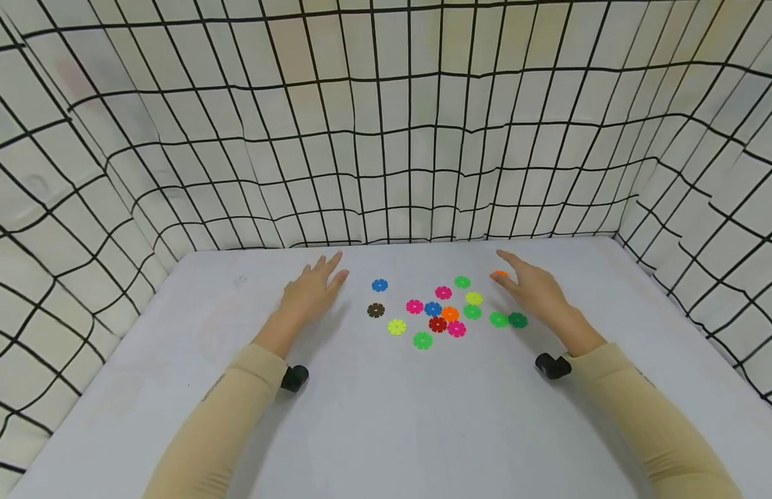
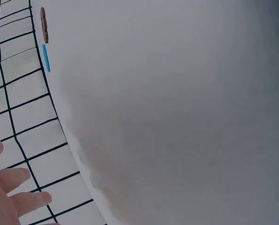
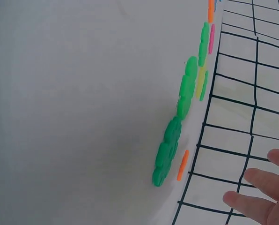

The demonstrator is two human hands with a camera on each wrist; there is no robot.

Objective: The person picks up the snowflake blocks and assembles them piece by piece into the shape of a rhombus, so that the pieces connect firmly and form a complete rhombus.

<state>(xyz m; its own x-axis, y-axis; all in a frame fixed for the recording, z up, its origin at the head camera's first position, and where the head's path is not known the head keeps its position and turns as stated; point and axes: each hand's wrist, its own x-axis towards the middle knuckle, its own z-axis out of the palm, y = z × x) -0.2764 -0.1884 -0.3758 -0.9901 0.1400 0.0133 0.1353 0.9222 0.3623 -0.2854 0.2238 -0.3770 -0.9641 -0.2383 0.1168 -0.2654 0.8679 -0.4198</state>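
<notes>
Several flat, notched plastic discs lie spread on the white table (image 1: pixel 386 416), among them a blue disc (image 1: pixel 380 285), a brown disc (image 1: pixel 376 310), a red disc (image 1: pixel 438 324) and a dark green disc (image 1: pixel 518 320). To the left of them my left hand (image 1: pixel 308 294) hovers over the table, fingers extended and holding nothing. My right hand (image 1: pixel 536 287) is held over the right side, its thumb overlapping an orange disc (image 1: pixel 501 273) in the head view. In the right wrist view its fingers (image 3: pixel 266 180) are spread, and the dark green disc (image 3: pixel 166 152) lies nearby.
White walls with a black grid (image 1: pixel 392 152) enclose the table at the back and both sides. A small black wrist camera (image 1: pixel 295 378) sits at the left cuff, another black camera (image 1: pixel 553 366) at the right one.
</notes>
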